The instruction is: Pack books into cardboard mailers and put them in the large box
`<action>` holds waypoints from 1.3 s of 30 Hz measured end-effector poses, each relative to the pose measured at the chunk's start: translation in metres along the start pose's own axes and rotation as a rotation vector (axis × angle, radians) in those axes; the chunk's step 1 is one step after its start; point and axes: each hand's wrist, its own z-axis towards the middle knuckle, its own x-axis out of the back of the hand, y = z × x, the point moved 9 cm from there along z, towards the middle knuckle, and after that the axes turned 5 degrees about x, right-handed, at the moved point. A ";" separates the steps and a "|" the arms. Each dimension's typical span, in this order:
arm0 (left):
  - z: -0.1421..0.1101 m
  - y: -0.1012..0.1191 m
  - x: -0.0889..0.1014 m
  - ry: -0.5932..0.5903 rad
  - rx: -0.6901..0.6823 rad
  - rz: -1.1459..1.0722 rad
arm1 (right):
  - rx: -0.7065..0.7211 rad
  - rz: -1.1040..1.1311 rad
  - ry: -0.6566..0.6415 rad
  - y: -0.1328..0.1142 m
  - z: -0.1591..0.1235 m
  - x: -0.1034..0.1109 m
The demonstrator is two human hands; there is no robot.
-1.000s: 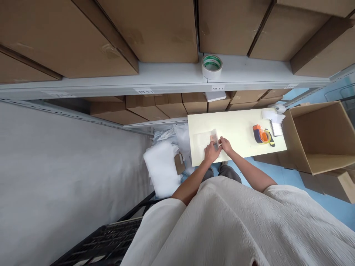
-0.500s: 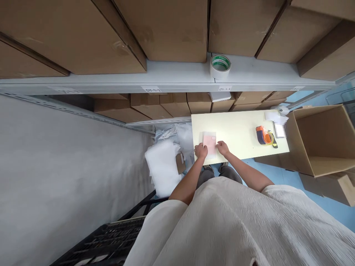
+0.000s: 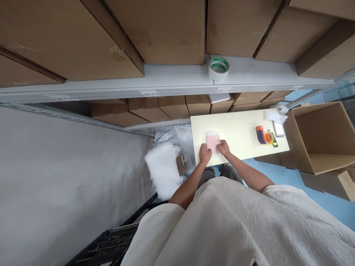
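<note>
A flat pink rectangular packet in a translucent sleeve lies on the pale yellow tabletop. A small squarish mark shows near its upper right corner; its exact kind is unclear. My left hand is closed at the packet's lower left edge, thumb resting on it. At the right edge, my right hand pinches the packet's side with fingers bent. The packet's lower corners are partly covered by my hands.
An orange and dark blue tape dispenser and white papers lie at the table's right. Beyond stands an open cardboard box. White foam sheets are piled left. Shelves ahead hold cartons and a tape roll.
The packet has shifted slightly right on the table. My left hand moved right and down with it, and my right hand has closed in on its right edge.
</note>
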 end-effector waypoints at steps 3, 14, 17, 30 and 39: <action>0.002 0.015 -0.015 -0.059 -0.062 -0.062 | 0.026 0.011 0.040 0.001 0.012 0.017; 0.001 0.055 -0.063 -0.082 -0.196 0.009 | 0.178 0.092 -0.049 0.012 0.051 0.074; -0.008 0.074 -0.074 0.007 -0.262 0.103 | 0.233 0.111 -0.040 0.014 0.048 0.103; -0.051 0.189 -0.208 -0.197 -0.413 0.212 | 0.222 0.064 0.312 0.093 0.027 0.349; -0.070 0.202 -0.256 -0.228 -0.442 0.270 | 0.041 -0.415 0.211 0.174 0.042 0.398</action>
